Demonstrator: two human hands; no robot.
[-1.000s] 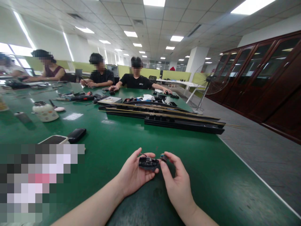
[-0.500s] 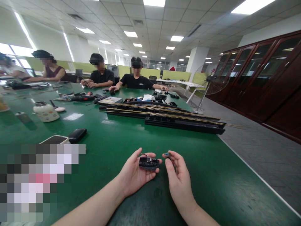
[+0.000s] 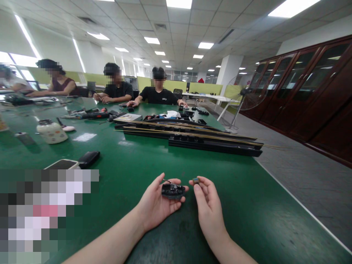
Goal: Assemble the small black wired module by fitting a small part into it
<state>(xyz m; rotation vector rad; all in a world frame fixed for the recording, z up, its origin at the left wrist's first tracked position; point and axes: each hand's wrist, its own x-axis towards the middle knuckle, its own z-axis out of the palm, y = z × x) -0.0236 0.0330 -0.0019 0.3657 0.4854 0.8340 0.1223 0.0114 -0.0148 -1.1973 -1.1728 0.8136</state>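
The right grip is closed on a small part, pinched between the thumb and fingertips of the right hand, its top catching a bluish, brassy glint. And across from it, the left hand lies palm up, fingers loosely curled, with a black housing cradled on the fingers. The housing is dark and elongated, its upper side open, with small metallic bits showing inside and a thin wire rising at the end by the thumb; at this size the inner pieces are hard to make out, though they look like little fittings. Part and housing are apart, a narrow gap between them, both held above the green bench.

Outward now, and past the hands lie long black rails, thin brass-coloured rods running along and over them. Over on the left side there's a black case touching or just beside a pale-edged phone-like object, then farther off a pale spotted jar and a metal cylinder resting near it. Around the far side sit several people, one in a black shirt straight across with both hands at the bench, and a stand fan stands beyond the bench's right edge.
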